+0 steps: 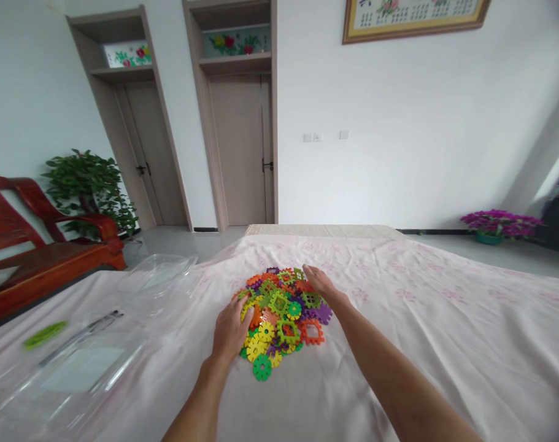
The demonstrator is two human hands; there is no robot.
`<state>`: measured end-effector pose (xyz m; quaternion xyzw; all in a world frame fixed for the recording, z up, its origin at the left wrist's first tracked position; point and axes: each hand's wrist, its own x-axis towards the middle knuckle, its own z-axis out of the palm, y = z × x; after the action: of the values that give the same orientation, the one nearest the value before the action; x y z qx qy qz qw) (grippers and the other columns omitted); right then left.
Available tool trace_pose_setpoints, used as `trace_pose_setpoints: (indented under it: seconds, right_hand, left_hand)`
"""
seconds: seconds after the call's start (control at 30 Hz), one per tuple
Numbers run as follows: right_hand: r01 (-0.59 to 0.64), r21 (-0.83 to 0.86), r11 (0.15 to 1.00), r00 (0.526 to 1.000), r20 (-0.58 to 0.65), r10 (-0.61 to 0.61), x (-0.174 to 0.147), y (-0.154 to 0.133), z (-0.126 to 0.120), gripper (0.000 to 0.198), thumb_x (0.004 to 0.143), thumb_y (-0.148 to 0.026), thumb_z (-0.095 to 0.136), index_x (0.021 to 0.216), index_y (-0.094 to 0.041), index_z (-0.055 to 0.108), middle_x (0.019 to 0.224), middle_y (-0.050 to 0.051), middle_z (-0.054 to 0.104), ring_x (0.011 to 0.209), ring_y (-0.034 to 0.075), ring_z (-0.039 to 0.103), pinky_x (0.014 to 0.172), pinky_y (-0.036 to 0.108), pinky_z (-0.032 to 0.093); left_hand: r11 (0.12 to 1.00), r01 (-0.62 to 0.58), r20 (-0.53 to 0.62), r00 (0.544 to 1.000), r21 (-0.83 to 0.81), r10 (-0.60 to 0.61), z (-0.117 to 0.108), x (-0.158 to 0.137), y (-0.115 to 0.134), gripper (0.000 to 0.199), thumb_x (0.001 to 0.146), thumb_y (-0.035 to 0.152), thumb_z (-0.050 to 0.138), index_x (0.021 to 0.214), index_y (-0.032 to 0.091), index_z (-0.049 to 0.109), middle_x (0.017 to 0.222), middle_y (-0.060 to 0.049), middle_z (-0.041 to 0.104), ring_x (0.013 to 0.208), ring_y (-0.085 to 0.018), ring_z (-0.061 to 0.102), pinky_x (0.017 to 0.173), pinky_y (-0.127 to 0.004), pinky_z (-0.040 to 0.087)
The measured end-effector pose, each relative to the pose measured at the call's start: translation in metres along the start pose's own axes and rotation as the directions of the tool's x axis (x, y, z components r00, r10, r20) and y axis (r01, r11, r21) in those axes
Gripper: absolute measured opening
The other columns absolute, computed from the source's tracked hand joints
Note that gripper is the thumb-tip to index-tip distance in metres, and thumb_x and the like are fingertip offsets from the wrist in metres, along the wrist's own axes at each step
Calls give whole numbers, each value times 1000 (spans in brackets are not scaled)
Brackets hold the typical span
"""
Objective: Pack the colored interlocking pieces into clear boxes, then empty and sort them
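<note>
A heap of plastic building pieces (279, 304), notched discs and square frames in green, yellow, orange and purple, lies on the cloth in front of me. My left hand (232, 325) rests against the heap's left side, fingers stretched forward and thumb apart. On the far right side my right hand (321, 283) lies along the pile's edge with its fingers extended. Neither hand visibly grips a piece. A green notched disc (257, 369) sits at the near end of the heap, and an orange square frame (320, 335) at its right.
Pink-flowered cloth (421, 344) covers the table. To the left are a clear plastic container (134, 344), a second clear container (169, 264) farther back and a lime-green piece (45, 335). A wooden bench (108, 236) stands beyond the table's left edge.
</note>
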<state>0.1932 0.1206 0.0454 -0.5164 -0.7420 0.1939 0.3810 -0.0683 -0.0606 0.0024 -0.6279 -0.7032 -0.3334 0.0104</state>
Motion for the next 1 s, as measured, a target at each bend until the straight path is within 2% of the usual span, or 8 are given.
trace_pose_setpoints:
  seconds: [0.23, 0.37, 0.53, 0.6, 0.67, 0.77, 0.87, 1.0]
  right_hand:
    - [-9, -32, 999, 915, 403, 21, 39, -26, 24, 60, 85, -67, 51, 121, -23, 69, 131, 8, 64, 120, 29, 58, 105, 43, 41]
    - [9, -35, 999, 861, 508, 10, 28, -39, 39, 55, 81, -70, 56, 113, -29, 73, 126, 4, 68, 118, 30, 60, 106, 41, 41]
    - [70, 57, 996, 797, 598, -91, 2, -51, 42, 72, 85, -76, 41, 123, -22, 68, 134, 8, 63, 127, 32, 53, 113, 42, 34]
    - [69, 137, 988, 809, 573, -135, 0, -48, 30, 77, 88, -76, 34, 129, -19, 64, 139, 9, 59, 130, 30, 51, 114, 41, 32]
    - [56, 172, 983, 872, 471, -132, 1, -38, 11, 78, 90, -74, 29, 133, -16, 60, 142, 11, 55, 133, 30, 48, 115, 42, 30]
    - [-13, 104, 995, 946, 325, -21, -1, -14, -16, 75, 92, -70, 31, 128, -13, 64, 137, 15, 59, 132, 33, 49, 114, 45, 31]
    - [-50, 75, 996, 941, 338, 22, -20, 4, -24, 70, 92, -69, 33, 121, -16, 68, 128, 12, 66, 128, 34, 51, 112, 46, 33]
    - [19, 179, 984, 912, 400, -91, -56, 2, -15, 70, 91, -72, 32, 127, -22, 65, 139, 7, 58, 135, 29, 45, 118, 43, 27]
  left_hand:
    - [976, 35, 31, 999, -214, -29, -2, 4, -2, 44, 97, 45, 38, 125, 23, 63, 136, -7, 60, 128, -23, 53, 111, -43, 38]
    - [945, 54, 9, 998, -323, -54, -3, 5, -1, 43, 97, 43, 36, 125, 23, 62, 134, -6, 61, 127, -20, 54, 111, -38, 38]
    - [928, 48, -40, 997, -370, -68, 0, 6, -4, 42, 96, 45, 40, 123, 23, 63, 134, -7, 60, 128, -21, 52, 113, -38, 37]
    - [928, 47, -66, 995, -369, -77, 1, 6, -6, 42, 96, 46, 40, 123, 23, 63, 134, -7, 59, 129, -21, 51, 113, -38, 36]
    - [934, 56, -92, 991, -352, -94, 3, 6, -8, 43, 96, 47, 40, 123, 23, 63, 134, -7, 59, 128, -21, 51, 113, -38, 36]
    - [935, 95, -112, 984, -342, -141, 5, 7, -11, 44, 95, 48, 39, 121, 22, 64, 132, -7, 60, 127, -21, 53, 112, -37, 36]
    - [937, 135, -70, 984, -321, -166, 6, 8, -12, 45, 95, 49, 37, 121, 23, 64, 131, -7, 62, 126, -22, 54, 111, -37, 38]
    - [936, 156, -48, 983, -316, -180, 6, 10, -12, 46, 95, 49, 37, 120, 23, 64, 130, -7, 63, 125, -24, 55, 110, -39, 38]
